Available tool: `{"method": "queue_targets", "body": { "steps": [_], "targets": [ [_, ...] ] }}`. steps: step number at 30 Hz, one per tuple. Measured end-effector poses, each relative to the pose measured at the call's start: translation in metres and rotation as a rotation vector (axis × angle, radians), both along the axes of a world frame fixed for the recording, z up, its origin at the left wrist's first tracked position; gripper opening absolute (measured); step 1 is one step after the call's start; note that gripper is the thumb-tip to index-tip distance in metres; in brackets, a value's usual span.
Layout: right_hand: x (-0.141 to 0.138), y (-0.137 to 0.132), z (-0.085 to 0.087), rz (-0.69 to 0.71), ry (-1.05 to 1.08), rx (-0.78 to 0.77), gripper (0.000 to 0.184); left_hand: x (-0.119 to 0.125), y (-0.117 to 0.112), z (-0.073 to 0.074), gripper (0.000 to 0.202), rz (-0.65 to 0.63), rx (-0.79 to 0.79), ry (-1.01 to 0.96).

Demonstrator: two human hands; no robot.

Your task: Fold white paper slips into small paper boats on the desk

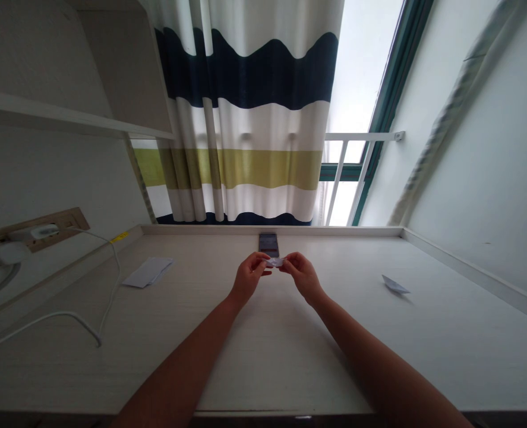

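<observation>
Between my two hands is a small folded piece of white paper (pixel 274 261), held above the desk. My left hand (pixel 249 274) pinches its left end with thumb and fingers. The right end is gripped the same way by my right hand (pixel 302 274). Just beyond the paper lies a phone (pixel 269 244) with its screen lit, partly covered by my fingers and the paper. Off to the right, a folded paper piece (pixel 395 285) with pointed ends rests on the desk. The exact folds of the held paper are too small to make out.
White paper sheets (pixel 148 272) lie stacked on the left of the desk (pixel 272 356). A white cable (pixel 111 297) runs across the left side from a wall power strip (pixel 44 232). A low rim (pixel 201 229) borders the back, before a striped curtain (pixel 254 131).
</observation>
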State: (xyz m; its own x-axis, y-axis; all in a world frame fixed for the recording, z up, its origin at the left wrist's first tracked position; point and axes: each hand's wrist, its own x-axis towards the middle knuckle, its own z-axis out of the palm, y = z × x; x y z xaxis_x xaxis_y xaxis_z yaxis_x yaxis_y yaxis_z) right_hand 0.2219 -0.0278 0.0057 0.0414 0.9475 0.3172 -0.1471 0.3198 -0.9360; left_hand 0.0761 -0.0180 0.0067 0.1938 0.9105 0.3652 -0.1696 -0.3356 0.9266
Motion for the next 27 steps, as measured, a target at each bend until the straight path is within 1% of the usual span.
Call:
{"method": "queue_targets", "body": {
  "steps": [7, 12, 17, 22, 25, 27],
  "targets": [
    [-0.0002, -0.0004, 0.0007, -0.002, 0.021, -0.002, 0.026, -0.0015, 0.0019, -0.0042, 0.025, 0.035, 0.075, 0.104],
    [-0.0005, -0.0022, 0.0025, 0.013, 0.022, -0.023, 0.026, -0.0014, 0.0007, -0.0024, 0.024, 0.074, 0.077, 0.109],
    [-0.0005, -0.0010, 0.0016, 0.011, -0.006, 0.012, 0.024, -0.0003, -0.0005, 0.0002, 0.023, 0.088, 0.064, 0.099],
    [-0.0003, -0.0041, 0.0053, 0.015, -0.111, 0.086, 0.018, -0.0006, -0.0019, 0.0007, 0.024, 0.068, 0.056, 0.105],
    [0.0002, -0.0067, 0.0071, 0.011, -0.252, 0.134, 0.016, -0.0008, -0.0018, -0.0006, 0.023, 0.050, 0.074, 0.109],
    [0.0010, -0.0068, 0.0061, -0.013, -0.345, 0.189, 0.018, -0.0007, -0.0012, -0.0019, 0.023, 0.040, 0.085, 0.105]
  ]
}}
